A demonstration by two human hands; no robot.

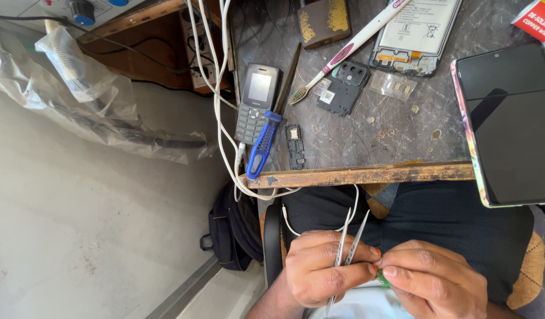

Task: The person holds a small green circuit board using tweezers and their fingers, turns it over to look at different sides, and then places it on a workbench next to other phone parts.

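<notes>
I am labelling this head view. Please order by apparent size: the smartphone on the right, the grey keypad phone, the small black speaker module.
1. Smartphone, largest, partly out of frame.
2. Grey keypad phone.
3. Black speaker module, smallest.
All lie on one worktop, so nearness hardly changes this.

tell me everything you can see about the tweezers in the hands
The tweezers are slim, bright metal, with two straight arms that lie close together and spread slightly toward the upper ends. They stand nearly upright in the picture, leaning a little right. The left hand grips them around the middle, thumb across the front; the lower end pokes out below the hand. The right hand, beside them, pinches a small green part.
</notes>
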